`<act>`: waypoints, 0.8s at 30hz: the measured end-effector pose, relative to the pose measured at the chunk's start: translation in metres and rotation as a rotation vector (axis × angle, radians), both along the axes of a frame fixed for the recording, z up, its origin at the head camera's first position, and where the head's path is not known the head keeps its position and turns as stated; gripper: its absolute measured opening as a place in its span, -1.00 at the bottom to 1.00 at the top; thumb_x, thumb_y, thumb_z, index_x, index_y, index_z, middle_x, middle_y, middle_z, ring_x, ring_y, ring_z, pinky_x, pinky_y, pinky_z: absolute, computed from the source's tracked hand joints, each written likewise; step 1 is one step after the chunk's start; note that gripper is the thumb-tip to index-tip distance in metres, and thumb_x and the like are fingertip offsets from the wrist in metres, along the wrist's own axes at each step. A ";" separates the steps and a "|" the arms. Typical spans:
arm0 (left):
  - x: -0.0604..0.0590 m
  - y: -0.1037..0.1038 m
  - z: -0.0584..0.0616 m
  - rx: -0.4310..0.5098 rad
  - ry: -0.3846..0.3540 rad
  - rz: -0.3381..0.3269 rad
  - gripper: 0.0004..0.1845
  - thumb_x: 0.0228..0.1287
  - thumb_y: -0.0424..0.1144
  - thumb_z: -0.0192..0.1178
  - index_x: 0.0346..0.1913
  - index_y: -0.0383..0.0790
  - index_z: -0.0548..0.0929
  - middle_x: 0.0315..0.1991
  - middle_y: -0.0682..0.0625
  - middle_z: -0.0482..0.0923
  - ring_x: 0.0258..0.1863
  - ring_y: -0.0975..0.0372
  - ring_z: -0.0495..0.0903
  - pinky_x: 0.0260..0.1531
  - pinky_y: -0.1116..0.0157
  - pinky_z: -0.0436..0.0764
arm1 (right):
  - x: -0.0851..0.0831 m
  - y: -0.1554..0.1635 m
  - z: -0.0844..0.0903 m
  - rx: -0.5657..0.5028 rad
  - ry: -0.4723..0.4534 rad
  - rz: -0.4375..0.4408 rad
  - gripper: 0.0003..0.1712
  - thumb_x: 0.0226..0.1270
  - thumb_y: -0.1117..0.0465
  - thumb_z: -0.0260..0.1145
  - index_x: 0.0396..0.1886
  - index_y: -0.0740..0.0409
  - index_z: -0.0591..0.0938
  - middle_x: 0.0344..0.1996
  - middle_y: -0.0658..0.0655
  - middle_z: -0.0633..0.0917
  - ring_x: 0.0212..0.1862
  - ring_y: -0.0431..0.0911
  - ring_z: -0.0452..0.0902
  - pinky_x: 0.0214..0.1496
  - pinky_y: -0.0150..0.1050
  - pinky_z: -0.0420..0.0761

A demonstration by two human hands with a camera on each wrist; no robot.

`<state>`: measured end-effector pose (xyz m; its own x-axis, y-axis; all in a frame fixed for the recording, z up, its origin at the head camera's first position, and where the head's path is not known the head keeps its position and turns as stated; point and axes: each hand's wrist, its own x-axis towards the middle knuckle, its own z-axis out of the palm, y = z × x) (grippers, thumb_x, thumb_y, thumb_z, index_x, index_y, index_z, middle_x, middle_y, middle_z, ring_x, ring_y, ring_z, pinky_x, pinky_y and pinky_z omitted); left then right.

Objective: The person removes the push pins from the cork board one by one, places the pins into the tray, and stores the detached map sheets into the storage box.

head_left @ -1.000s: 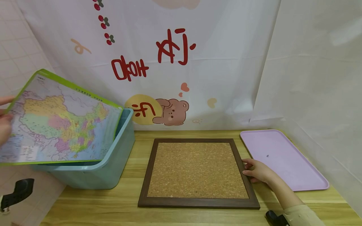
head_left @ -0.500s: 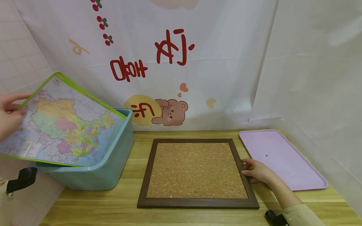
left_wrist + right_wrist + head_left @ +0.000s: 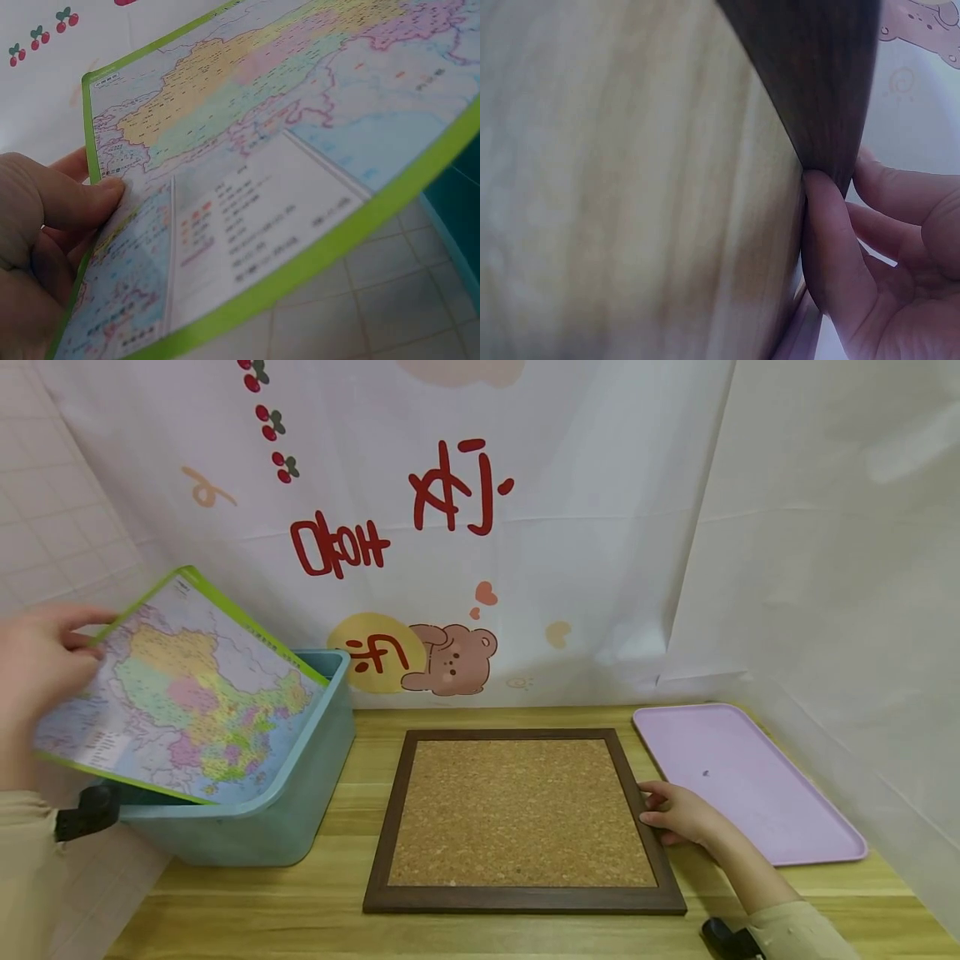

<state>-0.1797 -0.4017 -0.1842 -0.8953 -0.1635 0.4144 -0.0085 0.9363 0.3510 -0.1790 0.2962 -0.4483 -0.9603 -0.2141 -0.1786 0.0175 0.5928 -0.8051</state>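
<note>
A green-edged map sheet (image 3: 183, 685) leans at a tilt over the blue-green bin (image 3: 322, 760), its lower right part inside the bin. My left hand (image 3: 45, 668) pinches the sheet's left edge. In the left wrist view, the thumb (image 3: 82, 199) lies on the printed face and the other fingers are behind. A corkboard (image 3: 525, 810) with a dark brown frame lies flat on the table. Beside its right edge, my right hand (image 3: 682, 814) touches the frame (image 3: 810, 82) with thumb and fingertips, without gripping it.
A light purple tray (image 3: 750, 785) lies behind and right of my right hand, with a small dark mark on it. The wood-grain table (image 3: 420, 935) meets a white printed backdrop (image 3: 585, 568) at the back and right. Tiled wall paper is at left.
My left hand has moved right and into fuller view, carrying the map sheet rightward and lower over the bin. My right hand and the corkboard stay put.
</note>
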 end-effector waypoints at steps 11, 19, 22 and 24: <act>-0.002 0.016 -0.001 -0.105 -0.099 0.028 -0.47 0.17 -0.48 -0.04 0.26 -0.46 0.41 -0.06 -0.56 0.44 -0.26 -0.26 0.41 -0.47 0.10 0.32 | 0.000 -0.001 0.000 0.000 0.001 -0.005 -0.26 0.32 0.32 0.37 0.36 0.55 0.26 -0.05 0.32 0.51 -0.10 0.08 0.56 -0.31 -0.09 0.69; -0.010 0.019 -0.004 -0.115 -0.134 0.038 -0.46 0.20 -0.46 -0.04 0.30 -0.41 0.41 -0.03 -0.54 0.44 -0.23 -0.27 0.40 -0.47 0.06 0.35 | 0.000 -0.001 0.001 -0.007 -0.001 0.000 -0.25 0.33 0.32 0.37 0.36 0.57 0.25 -0.04 0.35 0.50 -0.09 0.09 0.55 -0.31 -0.08 0.69; -0.012 0.019 -0.004 -0.138 -0.139 0.027 -0.46 0.19 -0.46 -0.05 0.29 -0.40 0.41 -0.02 -0.52 0.45 -0.23 -0.26 0.41 -0.46 0.02 0.35 | 0.000 -0.002 0.002 -0.006 0.001 0.000 -0.26 0.33 0.32 0.37 0.36 0.56 0.26 -0.03 0.35 0.50 -0.08 0.10 0.56 -0.31 -0.08 0.69; -0.012 0.020 -0.004 -0.152 -0.143 0.012 -0.47 0.19 -0.46 -0.04 0.28 -0.41 0.41 -0.02 -0.53 0.45 -0.22 -0.27 0.41 -0.41 -0.05 0.37 | 0.000 -0.002 0.002 -0.003 0.002 -0.001 -0.26 0.33 0.32 0.37 0.36 0.56 0.26 -0.03 0.35 0.50 -0.07 0.10 0.56 -0.31 -0.08 0.69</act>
